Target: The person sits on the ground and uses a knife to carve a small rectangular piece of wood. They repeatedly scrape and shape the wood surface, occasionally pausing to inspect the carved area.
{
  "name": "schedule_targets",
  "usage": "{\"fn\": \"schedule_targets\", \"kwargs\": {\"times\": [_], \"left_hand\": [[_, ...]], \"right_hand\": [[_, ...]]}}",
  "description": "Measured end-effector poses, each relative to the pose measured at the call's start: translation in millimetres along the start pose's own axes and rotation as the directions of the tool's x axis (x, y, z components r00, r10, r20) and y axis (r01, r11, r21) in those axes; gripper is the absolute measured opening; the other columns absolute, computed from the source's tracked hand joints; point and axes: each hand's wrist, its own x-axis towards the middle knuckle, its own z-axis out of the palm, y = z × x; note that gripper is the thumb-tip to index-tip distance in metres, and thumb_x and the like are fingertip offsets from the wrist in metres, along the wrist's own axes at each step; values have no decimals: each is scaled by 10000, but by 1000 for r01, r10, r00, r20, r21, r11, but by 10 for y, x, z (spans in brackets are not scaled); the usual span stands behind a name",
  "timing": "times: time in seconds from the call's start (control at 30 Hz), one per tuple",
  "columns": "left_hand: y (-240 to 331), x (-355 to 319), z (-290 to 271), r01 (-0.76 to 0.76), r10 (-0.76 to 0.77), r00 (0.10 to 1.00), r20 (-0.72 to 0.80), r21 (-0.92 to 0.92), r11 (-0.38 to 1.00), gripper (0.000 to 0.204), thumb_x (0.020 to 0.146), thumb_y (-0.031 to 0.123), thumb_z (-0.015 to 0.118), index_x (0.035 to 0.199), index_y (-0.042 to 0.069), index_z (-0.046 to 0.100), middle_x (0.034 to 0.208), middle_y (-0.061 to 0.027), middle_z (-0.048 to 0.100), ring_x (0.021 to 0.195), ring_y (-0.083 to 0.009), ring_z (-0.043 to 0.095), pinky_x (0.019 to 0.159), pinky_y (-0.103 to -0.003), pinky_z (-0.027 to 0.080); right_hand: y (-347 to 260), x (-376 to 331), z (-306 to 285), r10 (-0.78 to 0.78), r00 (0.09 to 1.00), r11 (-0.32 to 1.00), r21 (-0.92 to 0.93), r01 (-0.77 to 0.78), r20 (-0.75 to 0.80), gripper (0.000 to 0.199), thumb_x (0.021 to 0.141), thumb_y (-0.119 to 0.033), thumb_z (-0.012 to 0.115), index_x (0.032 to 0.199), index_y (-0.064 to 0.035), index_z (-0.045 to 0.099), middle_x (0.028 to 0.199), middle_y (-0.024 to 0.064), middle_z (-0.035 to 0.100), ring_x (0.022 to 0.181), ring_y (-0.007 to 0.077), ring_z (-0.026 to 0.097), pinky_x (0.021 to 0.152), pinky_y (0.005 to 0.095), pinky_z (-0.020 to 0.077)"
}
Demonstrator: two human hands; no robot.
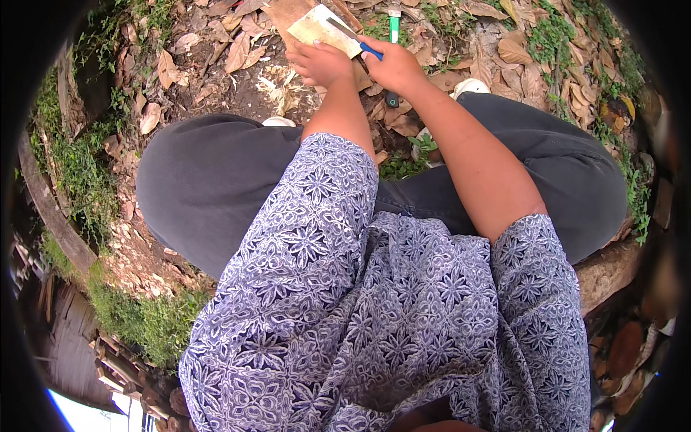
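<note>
A flat, pale piece of wood (311, 26) lies tilted at the top of the view. My left hand (327, 65) grips its near left edge, the thumb on its face and the fingers along the side. In my right hand (394, 66) is a knife with a blue handle (371, 50). Its dark blade (341, 28) lies over the right part of the pale face; whether the edge touches the wood I cannot tell. Just beyond my right hand, a green tool (394, 27) with a pale end lies on the ground, partly hidden by my wrist.
A brown board (283, 13) lies under the pale wood. Curled shavings (283, 93) are scattered on the soil left of my forearm. Dry leaves (237, 52) and green weeds (551, 36) cover the ground. My bent knees (205, 173) flank the work, and a log (608, 277) sits at the right.
</note>
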Motion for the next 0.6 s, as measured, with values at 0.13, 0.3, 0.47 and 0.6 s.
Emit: {"fn": "schedule_targets", "kwargs": {"times": [0.13, 0.3, 0.47, 0.6], "left_hand": [[-25, 16, 52, -6, 6, 999, -44, -5, 1000, 527, 1031, 294, 368, 1489, 42, 298, 1595, -242, 191, 1364, -393, 345, 1045, -558, 304], [25, 8, 42, 28, -27, 999, -36, 32, 999, 518, 1035, 296, 361, 1482, 43, 300, 1594, -243, 180, 1331, -393, 374, 1027, -564, 310], [40, 5, 31, 27, -26, 999, -40, 28, 999, 511, 1034, 300, 359, 1478, 55, 297, 1595, -240, 178, 1320, -395, 381, 1012, -562, 319], [45, 2, 11, 16, -15, 1000, -24, 28, 999, 511, 1033, 295, 357, 1479, 53, 292, 1594, -241, 179, 1316, -406, 378, 1022, -563, 315]], "right_hand": [[73, -4, 138, -105, 990, 994, 24, 107, -96, 425, 958, -293, 582, 1383, -285, 580, 1152, 131, 705, 990, 269, 687, 886, 371, 524], [101, -109, -32, -23, 1000, 1000, 18, 23, 2, 426, 956, -288, 580, 1382, -298, 577, 1213, 110, 688, 1079, 278, 670, 935, 373, 519], [75, -180, -48, 47, 999, 994, -97, -46, 6, 423, 960, -320, 561, 1382, -312, 574, 1228, 87, 684, 1086, 290, 662, 940, 388, 519], [145, -144, -22, 0, 1000, 1000, -24, 0, -11, 423, 966, -322, 556, 1388, -313, 566, 1192, 98, 695, 1050, 291, 673, 921, 396, 526]]}}
